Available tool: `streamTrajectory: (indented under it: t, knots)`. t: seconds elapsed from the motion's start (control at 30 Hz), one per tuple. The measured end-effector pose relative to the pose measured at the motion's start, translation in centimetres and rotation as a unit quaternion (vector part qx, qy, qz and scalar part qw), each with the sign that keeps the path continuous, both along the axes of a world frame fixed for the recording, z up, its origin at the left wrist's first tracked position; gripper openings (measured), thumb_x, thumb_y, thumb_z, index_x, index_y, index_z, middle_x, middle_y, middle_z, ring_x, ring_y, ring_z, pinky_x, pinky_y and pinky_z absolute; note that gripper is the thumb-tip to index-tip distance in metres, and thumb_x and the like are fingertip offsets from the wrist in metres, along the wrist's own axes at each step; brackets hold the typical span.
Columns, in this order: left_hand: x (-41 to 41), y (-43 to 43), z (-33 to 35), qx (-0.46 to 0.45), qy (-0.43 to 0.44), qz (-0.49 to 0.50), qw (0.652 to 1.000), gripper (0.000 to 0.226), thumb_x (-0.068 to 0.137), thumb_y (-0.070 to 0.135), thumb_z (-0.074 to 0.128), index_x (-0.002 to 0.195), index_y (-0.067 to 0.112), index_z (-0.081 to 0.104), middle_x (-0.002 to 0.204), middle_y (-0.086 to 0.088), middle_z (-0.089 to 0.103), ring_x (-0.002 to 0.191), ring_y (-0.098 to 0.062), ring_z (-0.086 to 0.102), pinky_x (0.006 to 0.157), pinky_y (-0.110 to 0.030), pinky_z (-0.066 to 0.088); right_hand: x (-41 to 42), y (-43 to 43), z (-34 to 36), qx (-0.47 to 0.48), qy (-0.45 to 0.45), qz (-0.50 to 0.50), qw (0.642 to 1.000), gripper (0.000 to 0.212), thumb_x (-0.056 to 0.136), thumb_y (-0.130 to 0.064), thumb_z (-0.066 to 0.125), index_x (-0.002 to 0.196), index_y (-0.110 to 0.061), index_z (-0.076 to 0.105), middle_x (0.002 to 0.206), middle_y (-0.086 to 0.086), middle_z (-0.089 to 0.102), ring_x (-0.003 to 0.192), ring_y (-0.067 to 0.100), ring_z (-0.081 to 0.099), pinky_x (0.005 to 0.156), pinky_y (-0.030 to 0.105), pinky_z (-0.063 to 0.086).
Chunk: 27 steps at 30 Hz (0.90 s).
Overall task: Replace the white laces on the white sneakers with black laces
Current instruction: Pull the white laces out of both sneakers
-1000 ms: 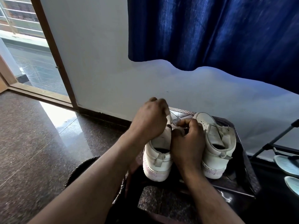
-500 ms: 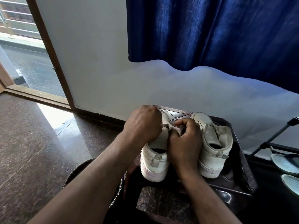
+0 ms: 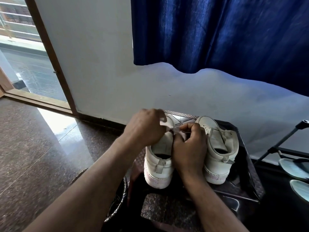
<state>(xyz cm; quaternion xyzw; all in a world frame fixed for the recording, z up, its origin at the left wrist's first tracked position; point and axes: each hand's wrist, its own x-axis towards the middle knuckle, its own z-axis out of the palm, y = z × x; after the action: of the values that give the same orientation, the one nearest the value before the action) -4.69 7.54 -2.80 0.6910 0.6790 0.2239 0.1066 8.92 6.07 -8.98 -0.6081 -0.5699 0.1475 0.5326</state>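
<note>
Head view puts both your hands just below the middle of the frame, over a pair of white sneakers standing heels toward you on a dark patterned tray (image 3: 250, 186). Your left hand (image 3: 145, 129) is curled, its fingertips pinching a white lace (image 3: 173, 129) above the first sneaker (image 3: 158, 166). Your right hand (image 3: 189, 151) is curled too, thumb and fingers closed on the same lace at that shoe's tongue. A short stretch of lace shows between the two hands. The second sneaker (image 3: 219, 148) stands just to the right, untouched, with white lacing on its front. A blue curtain (image 3: 217, 30) fills the upper right, and pale sandals (image 3: 294, 166) lie at the right edge.
</note>
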Motion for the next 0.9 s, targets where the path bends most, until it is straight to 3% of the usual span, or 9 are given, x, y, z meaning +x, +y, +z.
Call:
streamTrajectory:
  t: [0.1, 0.17, 0.23, 0.37, 0.43, 0.5, 0.6, 0.77, 0.9]
  knots:
    - [0.4, 0.1, -0.3, 0.023, 0.041, -0.008, 0.999, 0.017, 0.091, 0.019, 0.066, 0.099, 0.027, 0.079, 0.102, -0.001, 0.07, 0.097, -0.026, 0.068, 0.079, -0.032, 0.052, 0.0, 0.0, 0.0, 0.001, 0.001, 0.002, 1.0, 0.019, 0.083, -0.007, 0.071, 0.099, -0.014, 0.063, 0.102, 0.006, 0.061, 0.081, -0.016, 0.046, 0.073, 0.017, 0.03]
    - [0.5, 0.4, -0.5, 0.035, -0.006, -0.008, 0.999, 0.019, 0.095, 0.014, 0.061, 0.096, 0.027, 0.074, 0.098, 0.003, 0.058, 0.091, -0.024, 0.062, 0.075, -0.029, 0.044, 0.0, 0.0, 0.0, -0.001, 0.003, 0.001, 1.0, 0.017, 0.086, -0.009, 0.071, 0.1, -0.014, 0.063, 0.103, 0.006, 0.061, 0.077, -0.004, 0.042, 0.073, 0.019, 0.03]
    - [0.5, 0.7, -0.7, 0.02, -0.141, -0.01, 0.99, 0.015, 0.099, 0.012, 0.057, 0.093, 0.022, 0.066, 0.094, 0.006, 0.061, 0.086, -0.021, 0.059, 0.069, -0.029, 0.038, 0.1, 0.0, 0.0, -0.005, 0.006, 0.003, 1.0, 0.018, 0.085, -0.009, 0.069, 0.101, -0.015, 0.063, 0.104, 0.005, 0.061, 0.077, 0.0, 0.038, 0.072, 0.021, 0.03]
    - [0.6, 0.5, 0.6, 0.027, -0.446, 0.011, 0.895, 0.015, 0.097, 0.003, 0.048, 0.089, 0.008, 0.059, 0.076, 0.002, 0.071, 0.068, -0.017, 0.056, 0.063, -0.03, 0.039, 0.1, -0.4, 0.3, -0.007, 0.018, 0.018, 1.0, 0.021, 0.082, -0.007, 0.062, 0.1, -0.016, 0.061, 0.102, 0.003, 0.059, 0.08, -0.005, 0.046, 0.07, 0.022, 0.03]
    - [0.4, 0.5, 0.9, 0.045, -0.381, 0.033, 0.923, 0.012, 0.101, 0.014, 0.053, 0.093, 0.018, 0.06, 0.08, 0.003, 0.066, 0.068, -0.016, 0.053, 0.06, -0.028, 0.039, 0.0, -0.4, 0.3, -0.007, 0.02, 0.021, 1.0, 0.023, 0.08, -0.006, 0.06, 0.101, -0.017, 0.061, 0.103, 0.001, 0.059, 0.084, -0.016, 0.047, 0.071, 0.022, 0.031]
    - [0.2, 0.5, 0.3, 0.043, -0.194, 0.034, 0.98, 0.005, 0.1, 0.031, 0.062, 0.099, 0.027, 0.064, 0.088, 0.005, 0.064, 0.077, -0.016, 0.056, 0.063, -0.028, 0.038, 0.0, -0.2, 0.2, -0.012, 0.02, 0.015, 1.0, 0.022, 0.081, -0.006, 0.062, 0.101, -0.017, 0.062, 0.104, 0.002, 0.061, 0.081, -0.007, 0.048, 0.074, 0.023, 0.033]
    - [0.3, 0.3, -0.5, 0.035, 0.0, -0.013, 0.999, 0.011, 0.093, 0.041, 0.073, 0.097, 0.031, 0.075, 0.092, 0.006, 0.057, 0.093, -0.02, 0.061, 0.072, -0.027, 0.037, 0.0, 0.0, 0.0, -0.008, 0.01, 0.001, 1.0, 0.018, 0.085, -0.009, 0.069, 0.1, -0.016, 0.062, 0.103, 0.004, 0.062, 0.082, 0.004, 0.045, 0.075, 0.023, 0.034]
    - [0.5, 0.2, -0.4, 0.049, 0.088, -0.025, 0.995, 0.016, 0.093, 0.021, 0.065, 0.1, 0.022, 0.079, 0.105, -0.004, 0.064, 0.097, -0.025, 0.065, 0.081, -0.033, 0.051, 0.0, -0.1, 0.1, -0.021, 0.012, 0.008, 1.0, 0.021, 0.083, -0.007, 0.067, 0.101, -0.017, 0.062, 0.104, 0.002, 0.061, 0.085, 0.007, 0.048, 0.077, 0.023, 0.036]
    - [0.8, 0.6, -0.3, 0.018, -0.086, -0.007, 0.996, 0.017, 0.098, 0.014, 0.058, 0.095, 0.024, 0.071, 0.104, 0.0, 0.059, 0.09, -0.022, 0.058, 0.072, -0.028, 0.036, 0.1, -0.2, 0.1, -0.019, 0.014, 0.012, 1.0, 0.015, 0.088, -0.014, 0.07, 0.1, -0.018, 0.061, 0.103, 0.001, 0.061, 0.081, 0.002, 0.046, 0.073, 0.023, 0.035]
